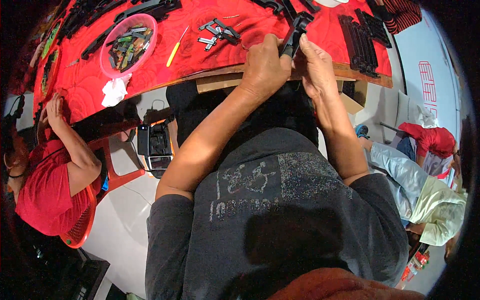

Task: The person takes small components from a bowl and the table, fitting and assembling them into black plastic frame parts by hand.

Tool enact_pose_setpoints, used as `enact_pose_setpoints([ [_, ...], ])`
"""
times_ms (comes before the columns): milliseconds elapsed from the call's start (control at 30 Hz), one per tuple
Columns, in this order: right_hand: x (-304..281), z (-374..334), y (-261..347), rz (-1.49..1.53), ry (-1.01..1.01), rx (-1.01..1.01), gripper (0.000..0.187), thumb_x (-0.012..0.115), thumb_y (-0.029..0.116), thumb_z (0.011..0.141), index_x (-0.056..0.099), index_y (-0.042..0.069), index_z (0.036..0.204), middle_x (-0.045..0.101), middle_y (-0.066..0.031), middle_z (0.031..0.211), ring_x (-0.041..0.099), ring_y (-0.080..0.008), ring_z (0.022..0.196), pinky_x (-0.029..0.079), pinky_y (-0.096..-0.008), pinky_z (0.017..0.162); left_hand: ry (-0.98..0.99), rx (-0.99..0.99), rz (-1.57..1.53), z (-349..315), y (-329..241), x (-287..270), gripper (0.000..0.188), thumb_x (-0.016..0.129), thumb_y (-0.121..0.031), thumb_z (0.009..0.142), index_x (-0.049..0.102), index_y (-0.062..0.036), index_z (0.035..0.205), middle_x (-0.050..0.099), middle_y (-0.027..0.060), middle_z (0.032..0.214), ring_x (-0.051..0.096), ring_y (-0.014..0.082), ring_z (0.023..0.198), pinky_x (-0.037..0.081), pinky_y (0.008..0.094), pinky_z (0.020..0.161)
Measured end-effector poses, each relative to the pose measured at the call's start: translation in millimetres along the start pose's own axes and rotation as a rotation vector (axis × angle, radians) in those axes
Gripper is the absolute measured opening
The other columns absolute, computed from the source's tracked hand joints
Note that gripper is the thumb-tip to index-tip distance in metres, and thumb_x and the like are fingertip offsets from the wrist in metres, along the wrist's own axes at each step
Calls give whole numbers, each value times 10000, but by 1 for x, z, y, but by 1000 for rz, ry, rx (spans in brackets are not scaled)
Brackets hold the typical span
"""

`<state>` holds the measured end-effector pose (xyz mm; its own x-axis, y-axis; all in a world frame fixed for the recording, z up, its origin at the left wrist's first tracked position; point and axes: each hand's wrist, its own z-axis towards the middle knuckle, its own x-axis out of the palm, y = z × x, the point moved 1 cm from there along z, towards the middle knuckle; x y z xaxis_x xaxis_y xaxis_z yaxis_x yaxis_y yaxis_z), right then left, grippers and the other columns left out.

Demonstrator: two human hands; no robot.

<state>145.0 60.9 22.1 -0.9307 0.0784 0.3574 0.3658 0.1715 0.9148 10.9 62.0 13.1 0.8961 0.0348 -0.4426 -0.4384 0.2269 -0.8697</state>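
Observation:
Both hands are raised at the table's near edge around a long black plastic part (296, 33), tilted with its far end away from me. My left hand (267, 65) is closed on its lower end, the fingers curled. From the other side, my right hand (319, 66) pinches it, thumb lying along its side; the other fingers are partly hidden. Left of my hands, a small pile of black and silver metal clips (219, 34) lies on the red tablecloth (200, 57). A yellow-handled screwdriver (173, 54) rests beyond it, beside a pink bowl (103, 59) of small mixed pieces.
Stacked black plastic strips (359, 47) lie at the right of the table, and more black parts (145, 10) at the far left. A crumpled white tissue (115, 91) hangs by the front edge. A person in red (52, 185) sits at left; other people (432, 145) are at right.

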Motion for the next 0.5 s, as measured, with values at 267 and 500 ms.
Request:
enact_pose_setpoints([
  [267,11,-3,-4,-20,-99,41,261,589,267,944,624,56,795,576,2,643,505,-91,519,405,-229,476,6,-37,24,-1,-1,0,272,584,-132,730,552,55,925,620,300,765,620,466,777,482,527,754],
  [500,5,1,-7,-3,-105,15,254,592,260,941,647,45,817,599,0,656,511,-91,519,415,-233,482,6,-15,12,-7,0,2,246,602,-103,762,544,43,951,645,256,821,645,415,820,498,451,743],
])
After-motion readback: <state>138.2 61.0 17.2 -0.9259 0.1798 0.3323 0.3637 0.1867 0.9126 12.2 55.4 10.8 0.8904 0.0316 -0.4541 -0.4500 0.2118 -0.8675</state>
